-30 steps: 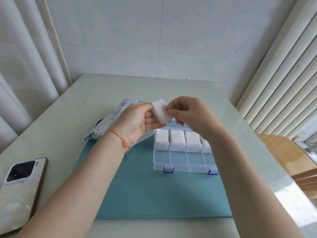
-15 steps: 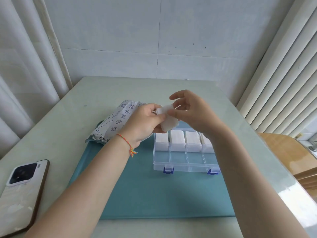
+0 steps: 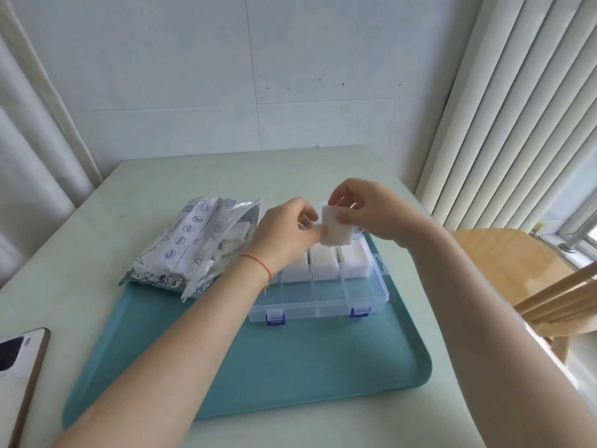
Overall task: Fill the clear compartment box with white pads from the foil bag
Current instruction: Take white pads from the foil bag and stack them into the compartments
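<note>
Both hands are up over the far side of the clear compartment box (image 3: 318, 286), working one stack of white pads (image 3: 336, 227). Right hand (image 3: 371, 211) pinches the stack between thumb and curled fingers along its right and top edges. Left hand (image 3: 284, 234) is curled too, fingertips touching the stack's left edge; whether it's gripping or just squaring it up I can't tell for sure, looks like a light pinch.

Step in hand: mid-transfer, stack is out of the foil bag (image 3: 193, 244) and held in the air above the box, not yet seated.

Box state: lid open, sits on the teal tray (image 3: 290, 367) on the bench (image 3: 161, 176). Far row looks filled with pads (image 3: 324, 261) in at least three cells; the leftmost far cell is hidden behind the left wrist. Near row, next to the blue latches (image 3: 275, 318), looks empty. So judged roughly half done at best.

Bag lies just left of the box, mouth open toward it, more pads visible inside.

Next move, my read: align the stack, lower it into an empty near-row cell, which means pulling both hands back toward the body. Fit looks snug, so keep the stack square and press down evenly or the pads will fan out.

Phone (image 3: 19, 367) at near-left edge, out of the way.
</note>
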{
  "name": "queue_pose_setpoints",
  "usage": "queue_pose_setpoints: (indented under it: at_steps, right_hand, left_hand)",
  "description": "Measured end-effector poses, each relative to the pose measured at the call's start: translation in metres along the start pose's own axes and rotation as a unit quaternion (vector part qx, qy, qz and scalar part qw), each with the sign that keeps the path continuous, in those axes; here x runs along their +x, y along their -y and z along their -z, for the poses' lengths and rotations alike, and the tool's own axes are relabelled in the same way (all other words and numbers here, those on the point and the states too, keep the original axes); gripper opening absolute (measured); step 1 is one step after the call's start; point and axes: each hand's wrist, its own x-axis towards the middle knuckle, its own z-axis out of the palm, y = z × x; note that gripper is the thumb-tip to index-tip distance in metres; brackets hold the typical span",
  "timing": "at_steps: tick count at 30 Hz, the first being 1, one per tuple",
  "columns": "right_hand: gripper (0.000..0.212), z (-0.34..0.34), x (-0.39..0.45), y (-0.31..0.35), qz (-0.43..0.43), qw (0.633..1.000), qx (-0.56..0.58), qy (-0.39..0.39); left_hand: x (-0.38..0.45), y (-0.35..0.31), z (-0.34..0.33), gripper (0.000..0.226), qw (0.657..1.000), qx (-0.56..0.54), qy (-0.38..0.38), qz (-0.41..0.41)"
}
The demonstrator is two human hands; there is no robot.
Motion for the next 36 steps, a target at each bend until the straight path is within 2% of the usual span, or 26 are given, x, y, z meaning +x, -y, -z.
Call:
queue_pose_setpoints:
  at_steps: [4,8,13,21,25,30,33,36]
  right_hand:
    - [0.021,0.013,0.004,-0.02,-0.049,0.997,0.024,0.06]
    - [0.02,0.015,0.006,-0.025,-0.058,0.991,0.013,0.118]
    - [0.017,0.015,0.004,-0.029,-0.053,0.992,0.001,0.118]
    - [0.014,0.015,0.0,-0.033,-0.064,0.989,-0.006,0.132]
    - [0.012,0.01,0.0,-0.029,-0.045,0.987,-0.103,0.117]
    - [0.01,0.004,0.0,-0.023,-0.001,0.976,-0.202,0.075]
    - [0.006,-0.002,0.0,-0.026,0.001,0.962,-0.264,0.062]
    - [0.012,-0.006,-0.002,-0.025,-0.016,0.952,-0.301,0.045]
  left_hand:
    - [-0.001,0.005,-0.012,0.022,0.989,0.121,0.056,-0.072]
    - [-0.004,0.005,-0.018,0.015,0.98,0.151,0.083,-0.099]
    - [-0.008,0.001,-0.022,0.008,0.977,0.155,0.102,-0.101]
    - [-0.013,-0.003,-0.023,0.008,0.97,0.19,0.098,-0.119]
    - [-0.016,-0.008,-0.022,0.008,0.966,0.203,0.109,-0.121]
    - [-0.017,-0.012,-0.024,0.031,0.958,0.219,0.153,-0.107]
    - [-0.016,-0.012,-0.027,0.034,0.953,0.227,0.171,-0.105]
    - [-0.014,-0.013,-0.028,0.034,0.95,0.236,0.173,-0.108]
